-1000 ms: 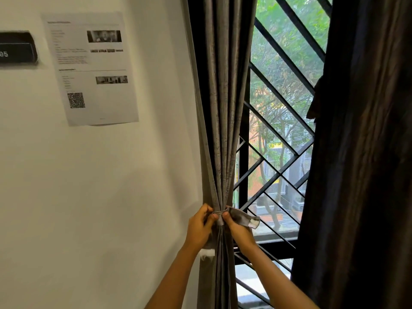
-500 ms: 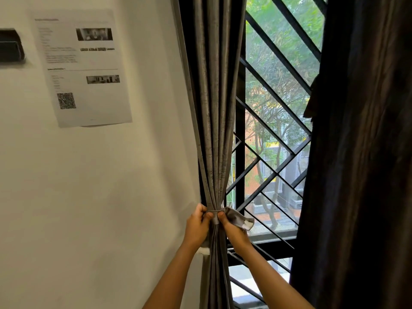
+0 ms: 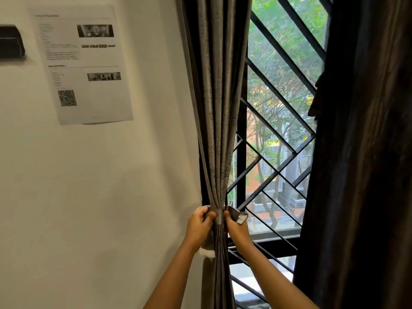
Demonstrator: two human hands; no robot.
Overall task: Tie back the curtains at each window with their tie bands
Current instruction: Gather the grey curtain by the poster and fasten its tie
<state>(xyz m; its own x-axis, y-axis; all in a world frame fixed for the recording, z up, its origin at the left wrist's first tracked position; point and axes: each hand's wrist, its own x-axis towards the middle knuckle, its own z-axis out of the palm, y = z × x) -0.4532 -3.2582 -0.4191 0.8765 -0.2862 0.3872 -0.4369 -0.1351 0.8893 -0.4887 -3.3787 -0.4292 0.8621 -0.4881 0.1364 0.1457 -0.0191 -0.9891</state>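
Observation:
A grey curtain (image 3: pixel 219 103) hangs gathered into a narrow bundle at the window's left edge. A matching grey tie band (image 3: pixel 219 217) is wrapped around it at waist height. My left hand (image 3: pixel 199 228) grips the band's left end, whose white-tipped tail (image 3: pixel 207 252) hangs below the hand. My right hand (image 3: pixel 236 229) grips the right end, and its white-lined tail (image 3: pixel 240 216) sticks out to the right. A second, dark curtain (image 3: pixel 365 152) hangs loose along the right side.
Behind the curtains is a window with a black diagonal metal grille (image 3: pixel 278 152). A white wall (image 3: pixel 100 197) lies to the left, with a printed paper sheet (image 3: pixel 83 63) and a black fixture (image 3: pixel 11 44) on it.
Both hands stay on the tie band at the bundle. The view has shifted slightly, and the band looks drawn tighter around the curtain.

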